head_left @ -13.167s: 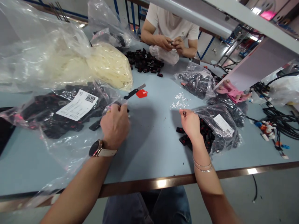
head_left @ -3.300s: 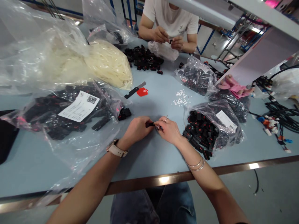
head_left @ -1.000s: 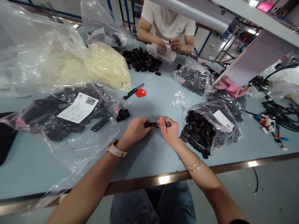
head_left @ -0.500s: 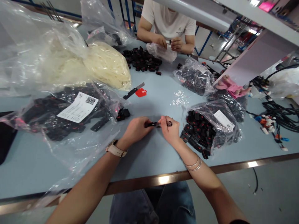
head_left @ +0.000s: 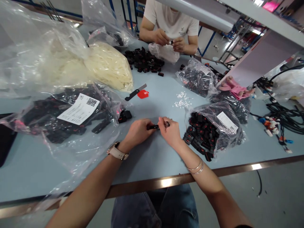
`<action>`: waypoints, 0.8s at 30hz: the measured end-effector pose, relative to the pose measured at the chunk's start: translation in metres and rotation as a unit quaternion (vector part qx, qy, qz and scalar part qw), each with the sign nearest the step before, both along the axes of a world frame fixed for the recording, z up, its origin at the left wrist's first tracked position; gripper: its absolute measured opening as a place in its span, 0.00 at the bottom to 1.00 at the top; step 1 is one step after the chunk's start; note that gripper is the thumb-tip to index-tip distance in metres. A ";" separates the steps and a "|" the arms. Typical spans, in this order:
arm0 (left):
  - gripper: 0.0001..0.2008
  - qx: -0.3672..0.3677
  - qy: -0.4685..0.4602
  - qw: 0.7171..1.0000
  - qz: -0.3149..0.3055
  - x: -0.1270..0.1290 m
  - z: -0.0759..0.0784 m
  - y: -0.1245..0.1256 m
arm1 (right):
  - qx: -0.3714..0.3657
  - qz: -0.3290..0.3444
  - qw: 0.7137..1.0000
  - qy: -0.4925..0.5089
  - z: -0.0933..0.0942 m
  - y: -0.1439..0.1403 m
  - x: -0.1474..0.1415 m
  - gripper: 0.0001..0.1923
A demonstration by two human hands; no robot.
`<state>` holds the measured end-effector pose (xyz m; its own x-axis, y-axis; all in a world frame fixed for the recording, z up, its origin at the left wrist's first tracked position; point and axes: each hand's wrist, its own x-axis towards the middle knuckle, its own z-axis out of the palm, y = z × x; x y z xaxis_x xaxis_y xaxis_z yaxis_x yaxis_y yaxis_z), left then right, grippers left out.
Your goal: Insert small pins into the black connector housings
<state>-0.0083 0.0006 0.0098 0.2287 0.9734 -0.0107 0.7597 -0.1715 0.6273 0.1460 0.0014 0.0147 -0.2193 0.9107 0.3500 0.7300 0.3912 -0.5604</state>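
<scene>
In the middle of the bench, my left hand pinches a small black plastic connector, mostly covered by the fingers. My right hand is closed around a slim dark tool with a shiny part; its exact kind is hidden by the fingers. The tool's front meets the connector between the two hands. Right of my right hand, an open clear bag spills black connectors with orange-red inserts. Beyond my hands lies a scatter of tiny white pieces.
A black-handled knife lies beside a red piece. At left are a labelled bag of black parts and a bag of cream-coloured parts. Across the bench, a person's hands hold a small black part near a connector pile.
My right hand has moved slightly left, bringing the tool closer to my left hand and the connector. The other person's hands have shifted a little.
</scene>
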 end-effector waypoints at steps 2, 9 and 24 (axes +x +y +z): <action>0.03 0.004 0.000 1.000 0.000 0.000 -0.001 0.000 | 0.007 0.001 1.000 -0.002 0.000 -0.001 0.000 0.18; 0.05 0.013 -0.014 1.000 0.001 -0.001 -0.001 -0.001 | 0.017 -0.025 0.995 0.094 0.003 -0.006 0.006 0.21; 0.05 0.026 0.010 1.000 -0.005 0.001 0.001 -0.001 | -0.037 -0.042 0.980 0.191 -0.003 -0.003 0.008 0.21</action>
